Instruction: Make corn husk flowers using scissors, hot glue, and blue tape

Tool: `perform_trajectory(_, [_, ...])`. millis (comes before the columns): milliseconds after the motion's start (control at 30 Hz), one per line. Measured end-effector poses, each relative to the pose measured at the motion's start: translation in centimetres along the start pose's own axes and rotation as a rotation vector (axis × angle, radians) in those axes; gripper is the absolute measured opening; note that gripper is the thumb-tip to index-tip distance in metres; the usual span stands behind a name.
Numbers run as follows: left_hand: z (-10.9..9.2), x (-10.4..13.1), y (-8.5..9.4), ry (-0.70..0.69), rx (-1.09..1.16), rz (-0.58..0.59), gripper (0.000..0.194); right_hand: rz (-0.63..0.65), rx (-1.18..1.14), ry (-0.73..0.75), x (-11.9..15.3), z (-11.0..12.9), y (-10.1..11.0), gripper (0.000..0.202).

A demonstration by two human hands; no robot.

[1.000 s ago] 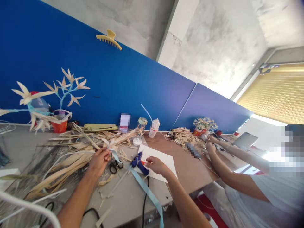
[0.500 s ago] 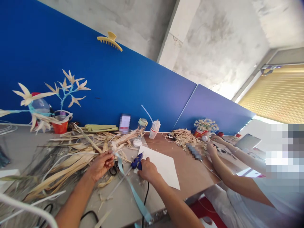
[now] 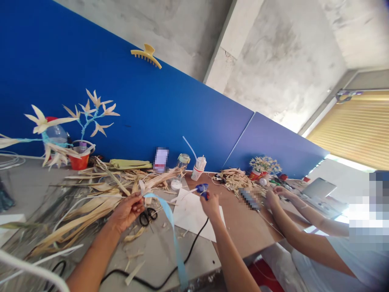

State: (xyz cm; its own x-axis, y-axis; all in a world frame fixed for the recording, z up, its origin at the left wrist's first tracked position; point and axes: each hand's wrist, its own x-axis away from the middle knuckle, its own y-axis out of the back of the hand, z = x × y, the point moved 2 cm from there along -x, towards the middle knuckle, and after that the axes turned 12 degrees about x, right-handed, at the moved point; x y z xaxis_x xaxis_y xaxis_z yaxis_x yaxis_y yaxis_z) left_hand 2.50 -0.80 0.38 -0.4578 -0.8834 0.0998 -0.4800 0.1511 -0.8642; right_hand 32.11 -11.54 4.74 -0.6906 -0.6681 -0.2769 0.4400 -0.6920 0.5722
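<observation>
My left hand [image 3: 127, 211] is closed in a pinch at the end of a light blue ribbon [image 3: 170, 219], which hangs down across the front of the table. A pale piece of husk [image 3: 142, 186] sticks up at those fingertips. In my right hand [image 3: 212, 206] is a blue glue gun [image 3: 201, 188], its nozzle turned left, above a white sheet [image 3: 185, 211]. The gun's black cord [image 3: 194, 241] loops down and left over the table. Black-handled scissors [image 3: 148, 217] lie just right of my left hand.
Dry corn husks [image 3: 88, 211] cover the left side. Behind stand a red pot [image 3: 79, 162] with husk flowers, a phone [image 3: 161, 159], a glass jar [image 3: 183, 159] and a white cup [image 3: 198, 169]. On the right, a co-worker's hands [image 3: 273, 196] work near a husk pile [image 3: 238, 180].
My right hand has carried the glue gun right and up, away from my left hand, and its nozzle has swung up from pointing down-left. The ribbon hangs more freely, and the scissors show more.
</observation>
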Motion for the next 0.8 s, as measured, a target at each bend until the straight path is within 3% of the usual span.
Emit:
perform_trajectory(133, [0.4, -0.2, 0.1, 0.015, -0.031, -0.007, 0.015, 0.116, -0.553, -0.125, -1.2, 0.4, 1.8, 0.028])
perform_trajectory(233, [0.9, -0.4, 0.1, 0.025, -0.079, -0.009, 0.018, 0.366, -0.840, -0.102, 0.0, 1.9, 1.4, 0.035])
perform_trajectory(333, [1.2, -0.3, 0.0, -0.010, -0.143, -0.045, 0.022, 0.670, -0.820, -0.023, 2.4, 3.9, -0.6, 0.034])
perform_trajectory(400, [1.1, -0.2, -0.1, -0.044, -0.174, -0.082, 0.024, 0.764, -0.795, 0.068, 4.0, 5.1, -2.3, 0.036])
perform_trajectory(567, [0.7, -0.1, -0.2, -0.139, -0.278, -0.190, 0.026, 0.818, -0.689, 0.243, 6.0, 6.5, -6.2, 0.028])
perform_trajectory(800, [0.7, -1.0, 0.8, -0.226, -0.469, -0.271, 0.026, 0.814, -0.385, 0.285, 6.8, 4.7, -9.0, 0.033])
